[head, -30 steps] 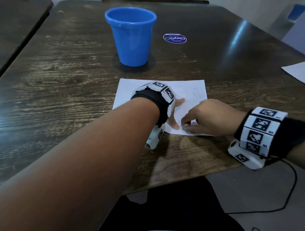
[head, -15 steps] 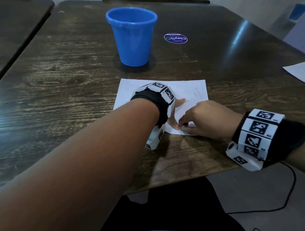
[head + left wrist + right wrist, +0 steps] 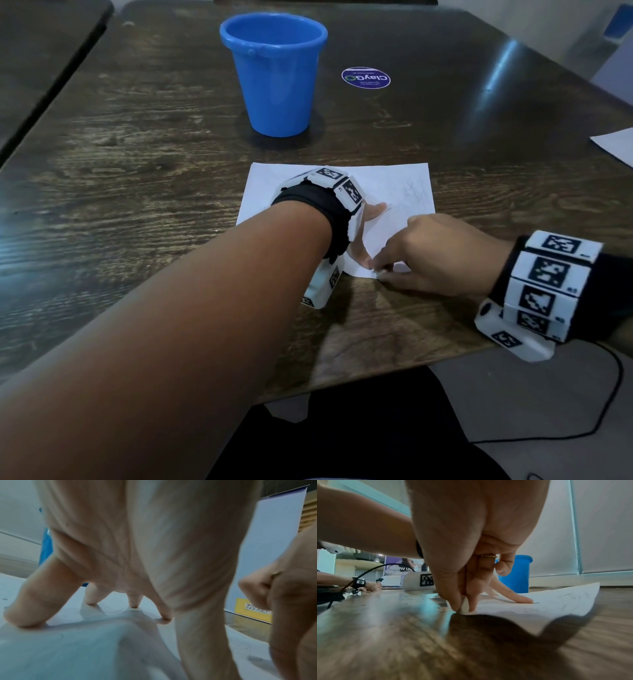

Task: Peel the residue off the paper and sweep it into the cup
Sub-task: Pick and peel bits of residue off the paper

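A white sheet of paper [image 3: 394, 185] lies flat on the dark wooden counter [image 3: 137, 164], just in front of the upright blue plastic cup [image 3: 275, 75]. The left hand [image 3: 120, 547] rests on the paper, its grip open, straight fingertips [image 3: 18, 615] pressing the sheet down. At the paper's near edge, the right hand [image 3: 428, 257] closes its grip on a small whitish bit of residue [image 3: 464, 605], pinched between thumb and fingers against the sheet.

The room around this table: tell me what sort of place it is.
Probably an office or shared workspace. A promotional poster reads "Follow us on social", another person's hand works at a neighbouring table, and a box carries a handwritten basket label.
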